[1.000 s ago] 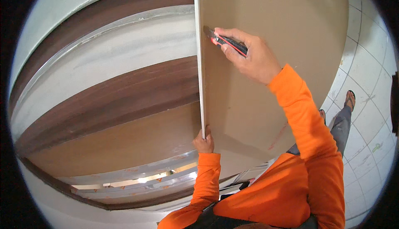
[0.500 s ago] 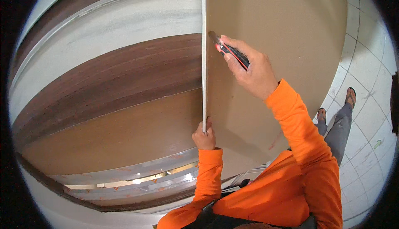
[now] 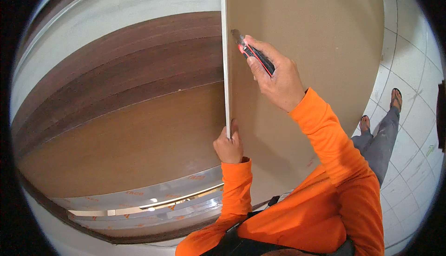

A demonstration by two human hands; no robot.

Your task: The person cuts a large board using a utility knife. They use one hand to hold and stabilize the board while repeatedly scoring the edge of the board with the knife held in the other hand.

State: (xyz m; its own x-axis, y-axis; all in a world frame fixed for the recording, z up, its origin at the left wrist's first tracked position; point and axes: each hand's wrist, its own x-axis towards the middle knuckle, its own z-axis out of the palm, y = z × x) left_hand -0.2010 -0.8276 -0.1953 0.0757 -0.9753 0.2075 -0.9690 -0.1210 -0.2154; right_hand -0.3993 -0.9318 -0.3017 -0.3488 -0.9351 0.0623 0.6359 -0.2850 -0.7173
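Note:
A large brown panel (image 3: 306, 38) stands before me, its pale narrow edge (image 3: 225, 61) running up from my left hand. My left hand (image 3: 229, 145) is closed around the lower part of that edge, thumb and fingers on opposite faces. In my right hand (image 3: 281, 77) is a black and red utility knife (image 3: 257, 55), gripped by its handle. Its blade is out and points up and left, close to the panel's face just right of the edge. Whether the blade touches the panel I cannot tell.
Left of the panel are a dark brown wood-look band (image 3: 139, 54), a white band (image 3: 139, 10) and a brown sheet (image 3: 130, 135). Silvery film-covered strips (image 3: 153, 195) run below. On the right, my sandalled feet (image 3: 396, 99) rest on white floor tiles (image 3: 409, 116).
The view has shifted slightly, and the panel edge now leans a little. Both hands appear slightly higher in the picture. The grip on knife and panel looks unchanged.

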